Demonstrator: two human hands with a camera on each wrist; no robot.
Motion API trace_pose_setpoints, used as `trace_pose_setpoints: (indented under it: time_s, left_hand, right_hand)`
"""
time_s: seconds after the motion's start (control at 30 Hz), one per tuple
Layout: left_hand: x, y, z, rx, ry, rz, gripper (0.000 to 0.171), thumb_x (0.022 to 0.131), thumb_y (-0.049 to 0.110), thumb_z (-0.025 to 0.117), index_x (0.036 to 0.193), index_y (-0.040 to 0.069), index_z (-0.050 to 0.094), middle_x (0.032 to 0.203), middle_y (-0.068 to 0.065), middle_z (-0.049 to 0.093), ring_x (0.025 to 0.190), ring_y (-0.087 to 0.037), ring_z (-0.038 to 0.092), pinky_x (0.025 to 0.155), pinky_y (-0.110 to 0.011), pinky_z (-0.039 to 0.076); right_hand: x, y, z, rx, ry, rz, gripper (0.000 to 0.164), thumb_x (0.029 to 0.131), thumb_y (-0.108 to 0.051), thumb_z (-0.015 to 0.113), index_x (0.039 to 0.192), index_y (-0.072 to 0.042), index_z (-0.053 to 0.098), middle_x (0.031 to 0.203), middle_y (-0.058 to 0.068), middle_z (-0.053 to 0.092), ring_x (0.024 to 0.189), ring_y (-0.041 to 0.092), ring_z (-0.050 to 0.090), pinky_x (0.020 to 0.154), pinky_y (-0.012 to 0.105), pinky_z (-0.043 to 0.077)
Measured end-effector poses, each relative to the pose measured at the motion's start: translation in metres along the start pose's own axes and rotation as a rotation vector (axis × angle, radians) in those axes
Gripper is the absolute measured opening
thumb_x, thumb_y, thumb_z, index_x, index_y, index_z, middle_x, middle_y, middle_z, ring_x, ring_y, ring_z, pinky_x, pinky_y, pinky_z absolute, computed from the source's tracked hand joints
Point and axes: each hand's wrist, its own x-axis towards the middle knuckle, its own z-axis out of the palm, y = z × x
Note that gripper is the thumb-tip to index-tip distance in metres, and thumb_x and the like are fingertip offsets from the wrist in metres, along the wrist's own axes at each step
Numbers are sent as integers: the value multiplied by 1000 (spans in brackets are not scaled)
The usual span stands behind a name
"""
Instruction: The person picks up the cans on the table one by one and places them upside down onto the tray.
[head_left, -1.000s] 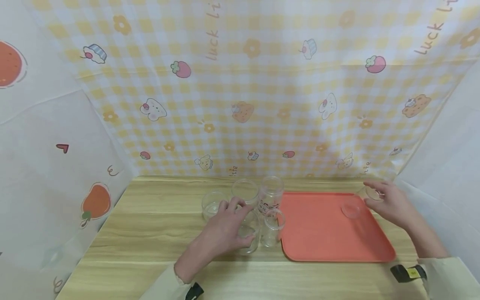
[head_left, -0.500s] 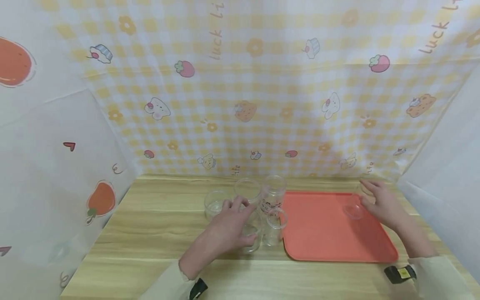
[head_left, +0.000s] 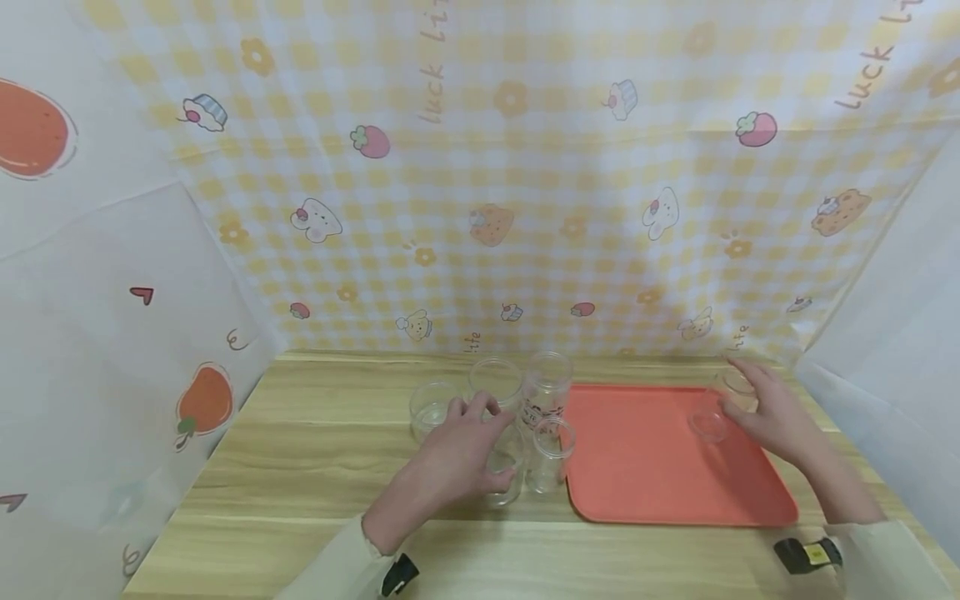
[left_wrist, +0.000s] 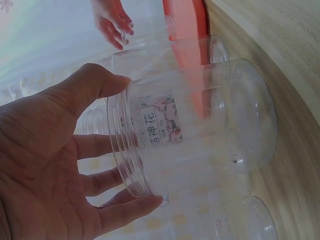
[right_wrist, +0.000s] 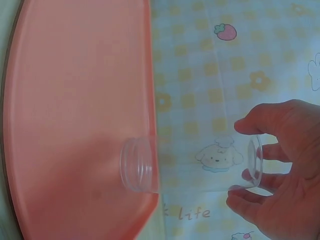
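My left hand (head_left: 453, 458) is at the top of a clear, wide-mouthed plastic jar (head_left: 506, 467) at the front of the cluster. In the left wrist view its thumb and fingers curve round the jar's threaded neck; the labelled jar (left_wrist: 162, 120) shows through it. Over the tray's back right corner, my right hand (head_left: 772, 412) holds a slim clear jar (right_wrist: 200, 162) upside down by its base. The threaded mouth points down onto the orange-red tray (head_left: 645, 467). Thumb and fingers lie on opposite sides of the base in the right wrist view.
Beside the left hand stand a short clear jar (head_left: 431, 408), a taller one (head_left: 495, 379), a printed jar (head_left: 546, 392) and a slim jar (head_left: 551, 458) by the tray's left edge. A checked cloth (head_left: 480, 167) hangs behind the wooden table (head_left: 322, 467).
My right hand has shifted slightly left round the jar's base, and its thumb and forefinger have spread a little. The left hand keeps its place on the jar. The head view has shifted slightly.
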Motion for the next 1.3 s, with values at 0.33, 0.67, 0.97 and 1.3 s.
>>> trace_pose_setpoints:
  time_s: [0.33, 0.67, 0.97, 1.3]
  left_hand:
    - [2, -1, 0, 21, 10, 23, 69, 81, 39, 82, 140, 13, 60, 126, -8, 50, 94, -25, 46, 52, -19, 43]
    - [4, -1, 0, 38, 10, 24, 67, 81, 41, 82, 138, 13, 61, 126, -9, 51, 98, -27, 50, 55, -20, 44]
    - [3, -1, -1, 25, 23, 20, 66, 79, 39, 83, 136, 12, 62, 124, -9, 51, 99, -28, 50, 57, -22, 46]
    - [2, -1, 0, 23, 26, 24, 65, 80, 38, 82, 136, 12, 62, 124, -9, 50, 101, -29, 49, 58, -23, 46]
  right_hand:
    - [-4, -1, -5, 8, 41, -22, 66, 92, -5, 72, 143, 17, 38, 128, 44, 43, 100, 57, 51, 73, 71, 46]
    - [-7, -2, -6, 30, 114, -80, 63, 87, 2, 73, 140, 17, 41, 129, 42, 45, 105, 59, 48, 78, 73, 45]
    - [-10, -2, -8, 58, 117, -70, 63, 86, 5, 73, 140, 15, 42, 129, 39, 46, 106, 57, 48, 79, 73, 44]
    - [-13, -5, -11, 70, 97, -38, 57, 91, 2, 71, 139, 17, 43, 130, 40, 44, 111, 61, 45, 82, 73, 43]
